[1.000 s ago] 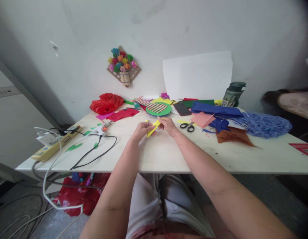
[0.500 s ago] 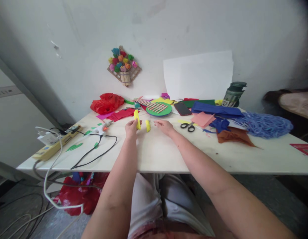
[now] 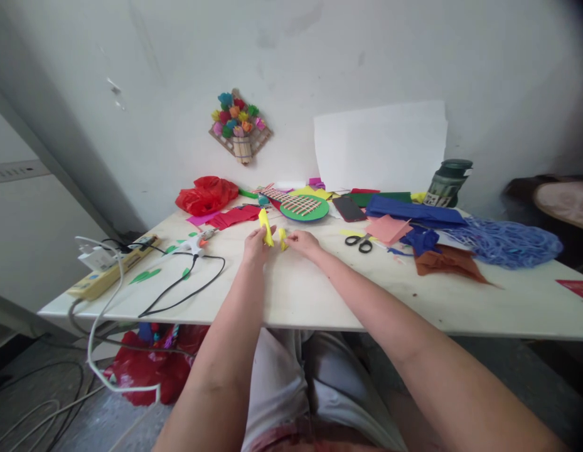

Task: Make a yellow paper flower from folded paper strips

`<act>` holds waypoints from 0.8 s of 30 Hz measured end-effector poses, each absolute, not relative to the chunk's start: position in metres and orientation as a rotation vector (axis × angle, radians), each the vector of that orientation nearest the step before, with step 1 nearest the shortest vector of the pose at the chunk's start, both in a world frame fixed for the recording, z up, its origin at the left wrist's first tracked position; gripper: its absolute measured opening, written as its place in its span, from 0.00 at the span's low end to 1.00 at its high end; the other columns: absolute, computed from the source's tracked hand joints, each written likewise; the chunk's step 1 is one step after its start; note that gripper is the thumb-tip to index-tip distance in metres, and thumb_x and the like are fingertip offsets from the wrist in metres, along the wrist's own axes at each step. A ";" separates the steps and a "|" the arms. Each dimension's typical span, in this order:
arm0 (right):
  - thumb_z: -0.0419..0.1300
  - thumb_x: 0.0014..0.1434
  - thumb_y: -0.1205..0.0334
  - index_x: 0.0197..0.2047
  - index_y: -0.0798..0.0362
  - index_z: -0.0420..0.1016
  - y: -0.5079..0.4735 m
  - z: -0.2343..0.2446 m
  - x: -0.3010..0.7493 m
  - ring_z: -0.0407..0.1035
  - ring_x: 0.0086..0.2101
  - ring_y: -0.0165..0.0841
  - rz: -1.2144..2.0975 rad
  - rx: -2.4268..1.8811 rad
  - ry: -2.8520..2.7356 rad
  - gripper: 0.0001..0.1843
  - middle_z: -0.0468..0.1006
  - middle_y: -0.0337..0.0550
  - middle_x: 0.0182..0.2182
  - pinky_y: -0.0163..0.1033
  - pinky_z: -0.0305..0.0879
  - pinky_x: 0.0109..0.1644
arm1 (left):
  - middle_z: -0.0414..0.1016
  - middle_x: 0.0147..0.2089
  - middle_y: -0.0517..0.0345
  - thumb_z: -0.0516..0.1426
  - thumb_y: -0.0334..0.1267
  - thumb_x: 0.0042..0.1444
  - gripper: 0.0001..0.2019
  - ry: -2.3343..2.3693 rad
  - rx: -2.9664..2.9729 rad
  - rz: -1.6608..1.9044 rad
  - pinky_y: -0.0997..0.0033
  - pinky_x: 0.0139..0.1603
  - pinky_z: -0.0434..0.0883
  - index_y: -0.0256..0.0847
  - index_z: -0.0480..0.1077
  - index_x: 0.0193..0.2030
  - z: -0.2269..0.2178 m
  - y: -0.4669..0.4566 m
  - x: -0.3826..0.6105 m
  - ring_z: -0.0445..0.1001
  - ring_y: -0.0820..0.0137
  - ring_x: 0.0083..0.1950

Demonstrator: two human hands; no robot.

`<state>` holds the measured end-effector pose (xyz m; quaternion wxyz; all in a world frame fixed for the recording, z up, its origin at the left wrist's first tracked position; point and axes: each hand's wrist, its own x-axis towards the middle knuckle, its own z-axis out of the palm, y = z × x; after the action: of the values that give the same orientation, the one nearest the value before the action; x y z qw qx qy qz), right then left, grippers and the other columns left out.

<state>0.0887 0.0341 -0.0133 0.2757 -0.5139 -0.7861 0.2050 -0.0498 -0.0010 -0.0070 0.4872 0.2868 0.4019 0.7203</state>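
My left hand (image 3: 255, 247) is closed on a folded yellow paper strip (image 3: 265, 225) that stands up from its fingers above the white table (image 3: 319, 295). My right hand (image 3: 303, 243) pinches a second, smaller yellow paper piece (image 3: 282, 238) right beside it. The two pieces nearly touch. Both hands hover just over the tabletop, near its middle.
Black scissors (image 3: 358, 243), a phone (image 3: 348, 209), a green disc with woven sticks (image 3: 304, 206), red paper (image 3: 235, 216), pink, blue and brown sheets (image 3: 413, 213) and blue netting (image 3: 508, 238) lie behind and right. A glue gun (image 3: 197, 241), black cord and power strip (image 3: 113, 265) lie left.
One long yellow strip held by both hands became two pieces, one in each hand. The hands parted, then drew close together again. The view shifted slightly.
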 end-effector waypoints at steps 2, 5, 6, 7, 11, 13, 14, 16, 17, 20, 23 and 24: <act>0.55 0.49 0.47 0.29 0.50 0.74 0.035 -0.006 0.084 0.69 0.32 0.34 0.586 -1.421 -2.138 0.16 0.77 0.41 0.30 0.36 0.59 0.33 | 0.75 0.34 0.49 0.59 0.37 0.46 0.09 0.953 0.677 1.750 0.74 0.29 0.67 0.36 0.63 0.29 -0.007 -0.001 -0.051 0.74 0.66 0.41; 0.56 0.46 0.45 0.24 0.52 0.73 0.036 0.004 0.076 0.69 0.31 0.37 0.612 -1.483 -2.135 0.19 0.76 0.46 0.26 0.37 0.58 0.32 | 0.74 0.34 0.50 0.58 0.35 0.47 0.07 0.931 0.646 1.743 0.75 0.29 0.67 0.36 0.64 0.30 -0.008 -0.002 -0.051 0.74 0.66 0.40; 0.57 0.45 0.44 0.22 0.53 0.73 0.036 0.006 0.074 0.69 0.32 0.38 0.602 -1.501 -2.123 0.19 0.75 0.47 0.25 0.38 0.59 0.32 | 0.74 0.33 0.50 0.58 0.35 0.48 0.06 0.928 0.635 1.744 0.75 0.29 0.67 0.36 0.64 0.30 -0.008 -0.002 -0.051 0.74 0.67 0.40; 0.57 0.44 0.44 0.21 0.53 0.73 0.036 0.008 0.071 0.69 0.32 0.40 0.580 -1.523 -2.109 0.19 0.75 0.48 0.24 0.39 0.59 0.32 | 0.74 0.33 0.50 0.58 0.34 0.48 0.06 0.932 0.624 1.747 0.75 0.29 0.67 0.36 0.65 0.30 -0.008 -0.002 -0.050 0.74 0.67 0.40; 0.60 0.43 0.49 0.25 0.51 0.76 0.037 0.003 0.061 0.69 0.36 0.41 0.449 -1.640 -2.071 0.14 0.77 0.48 0.29 0.41 0.60 0.37 | 0.74 0.32 0.51 0.58 0.34 0.47 0.06 0.968 0.624 1.764 0.75 0.30 0.68 0.35 0.65 0.30 -0.008 -0.001 -0.050 0.74 0.67 0.39; 0.60 0.43 0.54 0.26 0.50 0.77 0.039 -0.002 0.060 0.70 0.36 0.39 0.408 -1.678 -2.058 0.10 0.78 0.46 0.31 0.40 0.59 0.39 | 0.74 0.32 0.51 0.58 0.35 0.47 0.06 0.972 0.632 1.762 0.75 0.30 0.68 0.35 0.66 0.30 -0.009 -0.001 -0.051 0.74 0.68 0.37; 0.59 0.44 0.55 0.26 0.50 0.77 0.040 -0.004 0.060 0.70 0.36 0.38 0.406 -1.678 -2.051 0.09 0.78 0.45 0.30 0.40 0.59 0.39 | 0.73 0.31 0.52 0.58 0.35 0.48 0.06 0.971 0.629 1.761 0.75 0.30 0.68 0.35 0.67 0.30 -0.009 0.000 -0.051 0.74 0.69 0.36; 0.59 0.45 0.54 0.25 0.48 0.77 0.042 -0.008 0.063 0.70 0.34 0.36 0.448 -1.652 -2.020 0.09 0.78 0.42 0.28 0.38 0.59 0.38 | 0.73 0.28 0.54 0.58 0.35 0.48 0.05 0.972 0.599 1.777 0.75 0.30 0.68 0.35 0.67 0.29 -0.010 0.001 -0.051 0.73 0.71 0.33; 0.58 0.46 0.53 0.24 0.48 0.77 0.042 -0.009 0.066 0.70 0.33 0.35 0.483 -1.629 -1.994 0.10 0.78 0.42 0.28 0.37 0.59 0.36 | 0.72 0.26 0.55 0.58 0.34 0.47 0.05 0.971 0.583 1.793 0.75 0.30 0.68 0.35 0.67 0.28 -0.010 0.002 -0.051 0.73 0.72 0.31; 0.58 0.47 0.53 0.25 0.49 0.77 0.041 -0.012 0.074 0.69 0.32 0.34 0.539 -1.513 -1.911 0.11 0.77 0.42 0.28 0.35 0.59 0.33 | 0.70 0.23 0.58 0.59 0.33 0.46 0.05 0.947 0.576 1.832 0.75 0.31 0.69 0.35 0.67 0.27 -0.012 0.004 -0.050 0.72 0.73 0.28; 0.58 0.47 0.56 0.25 0.52 0.76 0.038 -0.017 0.079 0.67 0.32 0.31 0.544 -1.346 -1.878 0.10 0.76 0.41 0.30 0.34 0.60 0.34 | 0.69 0.21 0.58 0.59 0.33 0.45 0.05 0.949 0.637 1.792 0.75 0.31 0.69 0.34 0.68 0.26 -0.014 0.005 -0.048 0.71 0.74 0.26; 0.58 0.46 0.57 0.24 0.52 0.75 0.038 -0.019 0.080 0.67 0.32 0.30 0.557 -1.287 -1.869 0.09 0.76 0.40 0.30 0.33 0.60 0.35 | 0.69 0.21 0.58 0.60 0.33 0.44 0.05 0.961 0.656 1.778 0.75 0.30 0.69 0.34 0.68 0.26 -0.015 0.006 -0.048 0.71 0.74 0.26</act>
<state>0.0797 0.0375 -0.0190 0.3916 -0.5069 -0.7359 0.2192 -0.0481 0.0055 -0.0150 0.4868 0.2697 0.3950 0.7310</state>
